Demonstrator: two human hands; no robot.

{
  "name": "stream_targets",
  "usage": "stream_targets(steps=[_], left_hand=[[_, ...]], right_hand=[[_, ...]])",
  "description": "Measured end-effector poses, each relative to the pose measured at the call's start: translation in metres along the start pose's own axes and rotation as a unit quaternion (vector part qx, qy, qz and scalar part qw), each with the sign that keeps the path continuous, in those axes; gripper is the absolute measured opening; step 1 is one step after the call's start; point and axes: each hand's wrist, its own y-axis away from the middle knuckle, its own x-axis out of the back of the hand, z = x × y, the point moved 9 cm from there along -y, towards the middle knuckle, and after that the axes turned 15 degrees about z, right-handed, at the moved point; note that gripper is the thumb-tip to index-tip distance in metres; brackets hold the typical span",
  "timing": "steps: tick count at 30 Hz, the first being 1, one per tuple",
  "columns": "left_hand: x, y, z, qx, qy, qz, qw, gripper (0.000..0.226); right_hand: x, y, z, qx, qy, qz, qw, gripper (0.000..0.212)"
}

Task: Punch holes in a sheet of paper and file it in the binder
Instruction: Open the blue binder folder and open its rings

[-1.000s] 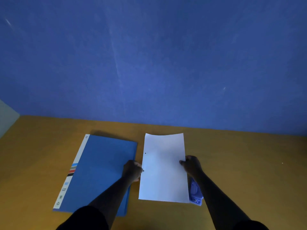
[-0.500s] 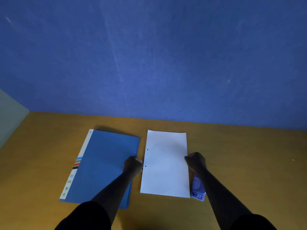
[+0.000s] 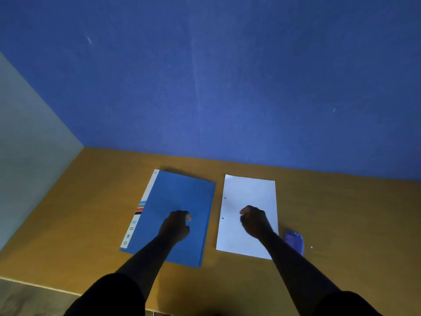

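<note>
I see the sheet of paper (image 3: 247, 195) lying flat on the yellow table (image 3: 341, 213), with two punched holes near its left edge. My right hand (image 3: 254, 221) is over the middle of the sheet, the fingers curled inward; I cannot tell if they pinch the paper or only rest above it. The closed blue binder (image 3: 180, 195) lies just beside the sheet, on its left, with a narrow gap between them. My left hand (image 3: 176, 225) is over the binder cover, fingers also loosely curled, holding nothing I can see. The hole punch (image 3: 296, 240) sits near the sheet's lower right corner, partly behind my right forearm.
</note>
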Motion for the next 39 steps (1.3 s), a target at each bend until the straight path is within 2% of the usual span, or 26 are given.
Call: stream_targets(steps=[3,6,9,13,17,20,25,28,31,33,36,39], left_hand=[[0.006,0.004,-0.017,-0.076,-0.048,-0.015,0.996,0.061],[-0.003,0.016,-0.036,-0.149,-0.130,-0.075,0.977,0.090],[-0.012,0.029,-0.055,-0.204,-0.191,-0.114,0.953,0.111],[-0.018,0.041,-0.070,-0.250,-0.230,-0.125,0.932,0.117],[-0.017,0.047,-0.078,-0.290,-0.233,-0.093,0.923,0.107],[-0.017,0.048,-0.080,-0.290,-0.189,-0.104,0.933,0.098],[-0.012,0.044,-0.085,-0.270,-0.111,-0.103,0.951,0.098],[-0.008,0.046,-0.088,-0.257,-0.058,-0.084,0.961,0.099],[-0.001,0.047,-0.088,-0.268,-0.025,-0.065,0.961,0.097],[0.009,0.047,-0.088,-0.278,0.011,-0.037,0.960,0.093],[0.029,0.047,-0.091,-0.273,0.132,0.010,0.953,0.082],[0.054,0.044,-0.102,-0.204,0.301,0.082,0.928,0.066]], right_hand=[[-0.028,0.021,-0.033,0.024,-0.004,-0.024,0.999,0.030],[-0.054,0.041,-0.048,-0.027,-0.030,-0.027,0.999,0.028],[-0.080,0.063,-0.058,-0.073,-0.035,-0.012,0.997,0.037],[-0.098,0.091,-0.061,-0.150,-0.033,0.028,0.988,0.039],[-0.108,0.114,-0.066,-0.200,-0.034,0.072,0.977,0.036],[-0.110,0.123,-0.064,-0.247,-0.060,0.107,0.961,0.040],[-0.105,0.127,-0.060,-0.288,-0.100,0.121,0.945,0.048],[-0.115,0.133,-0.055,-0.361,-0.216,0.122,0.899,0.058],[-0.125,0.132,-0.055,-0.396,-0.305,0.088,0.861,0.060],[-0.119,0.127,-0.054,-0.378,-0.294,0.079,0.874,0.045],[-0.113,0.114,-0.054,-0.342,-0.234,0.057,0.909,0.025],[-0.093,0.098,-0.066,-0.273,-0.123,0.059,0.952,0.010]])
